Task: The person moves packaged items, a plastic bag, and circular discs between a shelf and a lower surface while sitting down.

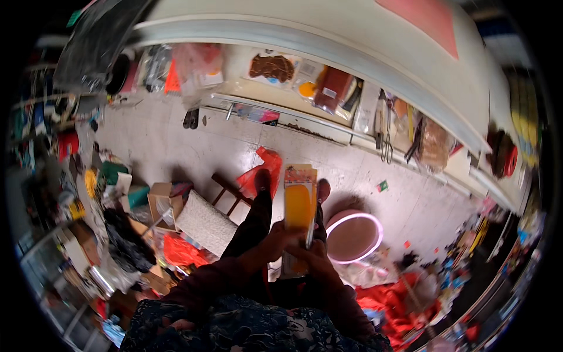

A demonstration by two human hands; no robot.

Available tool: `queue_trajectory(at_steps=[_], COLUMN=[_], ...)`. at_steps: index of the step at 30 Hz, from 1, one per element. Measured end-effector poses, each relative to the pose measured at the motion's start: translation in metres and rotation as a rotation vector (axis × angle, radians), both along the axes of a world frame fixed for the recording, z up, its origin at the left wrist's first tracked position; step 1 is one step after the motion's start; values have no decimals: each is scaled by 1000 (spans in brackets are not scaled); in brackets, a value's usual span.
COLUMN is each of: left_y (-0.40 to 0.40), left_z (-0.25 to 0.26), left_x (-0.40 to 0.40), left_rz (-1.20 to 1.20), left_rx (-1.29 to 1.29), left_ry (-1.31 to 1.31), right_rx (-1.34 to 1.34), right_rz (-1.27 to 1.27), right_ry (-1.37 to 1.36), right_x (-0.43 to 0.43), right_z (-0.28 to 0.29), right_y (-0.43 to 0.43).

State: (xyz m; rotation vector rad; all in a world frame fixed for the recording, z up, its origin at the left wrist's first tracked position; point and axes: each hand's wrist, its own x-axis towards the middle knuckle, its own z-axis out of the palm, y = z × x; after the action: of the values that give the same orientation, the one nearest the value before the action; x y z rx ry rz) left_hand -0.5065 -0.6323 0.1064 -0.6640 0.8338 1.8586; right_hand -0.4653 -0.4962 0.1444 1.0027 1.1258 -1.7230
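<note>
My left hand and my right hand are close together in front of my body. Between them is a small stack of long card-backed packs, held upright away from me. The top pack carries a yellow-orange item under clear plastic and has a printed header. My left fingers lie across the front of the stack, while my right hand grips its lower right side. The packs' lower end shows below my hands, partly covered by them.
A shelf unit with packaged goods on its lower shelf curves across the far side. A pink-rimmed tub stands by my right leg. To the left are a pale padded seat and a cardboard box. Red plastic bags lie on the floor.
</note>
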Motion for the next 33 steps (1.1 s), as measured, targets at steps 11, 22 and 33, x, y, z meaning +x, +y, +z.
queue_trajectory(at_steps=[11,22,33], left_y=[-71,-25,-207], left_z=[-34,-88,-259], left_x=[54,106,155], left_rz=[-1000,-1790,-1630], left_rx=[-352,-282,-374], left_ry=[411,544,1184], right_rx=[219,216,286], right_rz=[-638,-932,-991], right_ry=[-193,-60,-248], right_x=[54,102,97], right_z=[-26,-103,-187], right_y=[16,23,-25])
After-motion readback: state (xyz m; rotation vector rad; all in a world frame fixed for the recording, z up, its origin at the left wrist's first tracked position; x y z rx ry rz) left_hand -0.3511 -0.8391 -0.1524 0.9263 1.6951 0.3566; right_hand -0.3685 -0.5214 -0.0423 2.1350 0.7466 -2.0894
